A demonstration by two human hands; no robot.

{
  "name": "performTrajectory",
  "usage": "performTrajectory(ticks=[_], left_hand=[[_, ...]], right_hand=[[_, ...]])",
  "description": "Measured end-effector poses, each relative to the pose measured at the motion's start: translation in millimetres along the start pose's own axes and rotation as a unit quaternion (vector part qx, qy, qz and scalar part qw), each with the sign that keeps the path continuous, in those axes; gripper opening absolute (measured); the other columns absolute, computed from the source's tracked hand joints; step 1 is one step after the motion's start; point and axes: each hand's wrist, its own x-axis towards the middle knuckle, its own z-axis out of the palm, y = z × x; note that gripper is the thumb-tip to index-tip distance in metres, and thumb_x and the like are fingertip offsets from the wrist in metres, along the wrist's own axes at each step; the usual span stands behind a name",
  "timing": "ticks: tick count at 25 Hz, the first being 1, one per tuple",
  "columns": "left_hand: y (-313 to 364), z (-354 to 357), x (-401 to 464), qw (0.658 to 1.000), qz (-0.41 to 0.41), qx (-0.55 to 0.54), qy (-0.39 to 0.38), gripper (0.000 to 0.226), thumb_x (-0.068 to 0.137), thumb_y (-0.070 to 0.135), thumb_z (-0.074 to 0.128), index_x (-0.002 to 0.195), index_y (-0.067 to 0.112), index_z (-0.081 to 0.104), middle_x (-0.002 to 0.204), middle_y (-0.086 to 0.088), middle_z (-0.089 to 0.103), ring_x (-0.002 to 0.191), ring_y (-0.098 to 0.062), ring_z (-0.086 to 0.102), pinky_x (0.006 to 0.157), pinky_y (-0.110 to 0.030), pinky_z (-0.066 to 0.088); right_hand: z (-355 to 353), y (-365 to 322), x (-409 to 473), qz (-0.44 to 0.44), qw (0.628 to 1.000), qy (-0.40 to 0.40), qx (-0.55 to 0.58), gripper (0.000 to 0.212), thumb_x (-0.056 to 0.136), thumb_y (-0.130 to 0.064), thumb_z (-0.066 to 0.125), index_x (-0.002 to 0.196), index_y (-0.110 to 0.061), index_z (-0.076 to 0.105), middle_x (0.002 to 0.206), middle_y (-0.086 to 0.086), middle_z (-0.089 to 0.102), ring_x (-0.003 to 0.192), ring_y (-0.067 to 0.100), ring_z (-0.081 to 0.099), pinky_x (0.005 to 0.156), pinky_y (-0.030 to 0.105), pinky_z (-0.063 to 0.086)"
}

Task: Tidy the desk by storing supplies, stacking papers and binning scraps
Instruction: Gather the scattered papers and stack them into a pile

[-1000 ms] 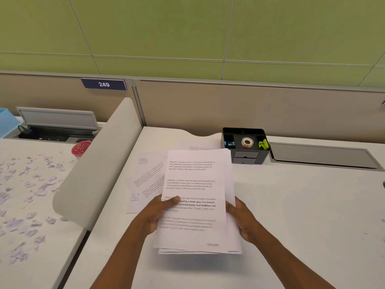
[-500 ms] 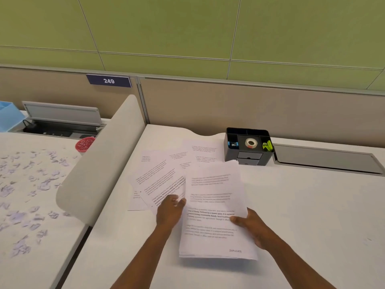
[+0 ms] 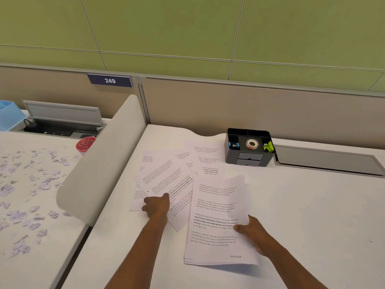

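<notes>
A gathered stack of printed papers [image 3: 218, 224], its top sheet marked "DUPLICATE", is being held at its right edge by the right hand [image 3: 253, 234], the grip clamped on it with the thumb over the top sheet, while the stack's far end is lying on the white worktop [image 3: 302, 205]. Just to its left, loose sheets [image 3: 166, 176] are lying fanned and overlapping, and the nearest of them is being pinched at its near edge by the left hand [image 3: 156, 207]. The collecting of papers is judged to be partly done, with several sheets not yet gathered. The pinched sheet is best being slid rather than lifted sharply, so that the pages beneath are not being dragged askew, and squared against the stack's edges once laid on top. Behind, a black organiser [image 3: 250, 161] with a tape roll [image 3: 252, 144] is standing near the partition; paper scraps [image 3: 31, 184] are littering the neighbouring desk.
</notes>
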Motion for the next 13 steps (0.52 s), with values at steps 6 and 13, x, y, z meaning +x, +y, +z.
performTrajectory(ticks=[6,13], left_hand=[[-1,1,18,0.982,-0.016,-0.169,-0.082,0.041,0.089,0.018,0.072,0.12,-0.006,0.062,0.091,-0.021,0.065,0.069,-0.024,0.055,0.082,-0.037,0.052],[4,2,18,0.965,0.008,-0.219,-0.146,0.008,0.09,0.014,0.072,0.097,0.014,0.067,0.104,-0.011,0.072,0.086,-0.023,0.067,0.069,-0.033,0.055]], right_hand=[[0,1,1,0.001,1.0,0.0,-0.007,0.035,0.088,0.006,0.061,0.117,-0.013,0.063,0.105,0.007,0.076,0.093,0.029,0.074,0.071,0.036,0.06],[0,1,2,-0.001,1.0,-0.005,-0.006,0.036,0.087,0.006,0.062,0.119,-0.011,0.062,0.107,0.009,0.076,0.095,0.031,0.073,0.077,0.04,0.06]])
